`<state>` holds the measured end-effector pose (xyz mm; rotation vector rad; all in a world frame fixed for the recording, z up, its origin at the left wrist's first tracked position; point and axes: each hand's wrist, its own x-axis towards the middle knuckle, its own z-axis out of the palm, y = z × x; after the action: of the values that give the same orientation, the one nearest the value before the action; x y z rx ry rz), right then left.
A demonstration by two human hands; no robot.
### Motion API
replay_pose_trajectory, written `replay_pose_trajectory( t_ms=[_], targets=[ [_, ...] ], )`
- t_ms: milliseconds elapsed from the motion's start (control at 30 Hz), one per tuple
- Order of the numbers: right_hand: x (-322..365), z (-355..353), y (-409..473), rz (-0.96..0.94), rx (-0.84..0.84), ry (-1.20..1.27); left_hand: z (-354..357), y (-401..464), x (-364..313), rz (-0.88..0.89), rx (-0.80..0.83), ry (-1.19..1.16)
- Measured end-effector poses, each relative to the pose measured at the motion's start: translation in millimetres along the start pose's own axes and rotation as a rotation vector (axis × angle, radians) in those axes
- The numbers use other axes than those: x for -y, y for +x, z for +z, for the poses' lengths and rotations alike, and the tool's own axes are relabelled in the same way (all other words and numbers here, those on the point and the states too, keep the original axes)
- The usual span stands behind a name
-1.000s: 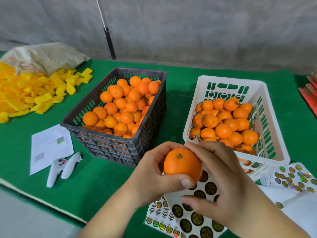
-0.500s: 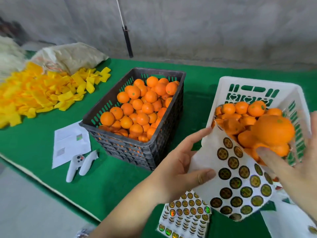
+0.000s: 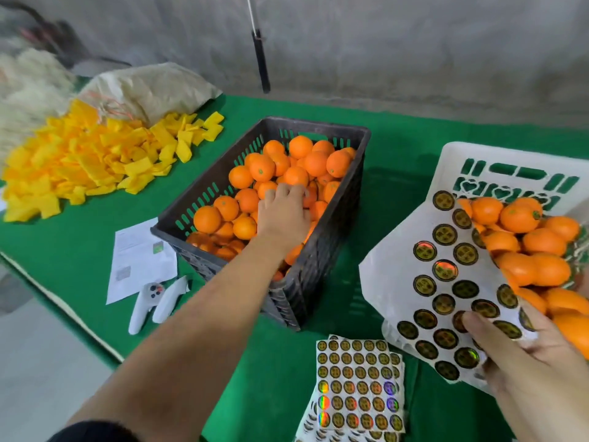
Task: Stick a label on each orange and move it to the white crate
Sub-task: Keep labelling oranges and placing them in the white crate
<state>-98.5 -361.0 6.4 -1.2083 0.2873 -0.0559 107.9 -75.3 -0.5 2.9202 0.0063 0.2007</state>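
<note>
Fingers [image 3: 288, 193] on oranges [image 3: 261, 169]; two crates [image 3: 322, 250], two hands [image 3: 283, 215]

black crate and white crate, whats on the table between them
In the head view, only bare green cloth lies between the black crate and the white crate. Nearer the person, a stack of sticker sheets lies in front of that gap.

Bright loose oranges [image 3: 314, 163] heaped in black crate [image 3: 331, 237]; labelled ones [image 3: 541, 240] piled in white crate [image 3: 497, 157].
</note>
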Motion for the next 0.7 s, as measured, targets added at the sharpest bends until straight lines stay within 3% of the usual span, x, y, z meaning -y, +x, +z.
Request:
replay_pose_trajectory(
  t_ms=[67,167,433,500,600,667,700],
  targets=[
    [1,4,5,0.030,0.000,0.032,22,30,12,-0.157,0.381,0.243],
    [2,7,12,0.068,-0.009,0.044,51,51,35,-0.182,0.641,0.329],
    [-3,9,16,0.048,-0.018,-0.026,59,59,60,-0.129,0.544,0.367],
    [-4,10,13,0.032,-0.020,-0.022,36,53,48,-0.116,0.476,0.170],
    [-4,12,7,0.010,-0.011,-0.005,-7,15,31,-0.213,0.256,-0.561],
    [-4,14,2,0.000,0.012,0.013,-37,-31,19,-0.196,0.236,-1.029],
    [-2,15,-3,-0.004,0.034,0.009,-48,-53,6,-0.168,0.305,-1.273]
  ],
)
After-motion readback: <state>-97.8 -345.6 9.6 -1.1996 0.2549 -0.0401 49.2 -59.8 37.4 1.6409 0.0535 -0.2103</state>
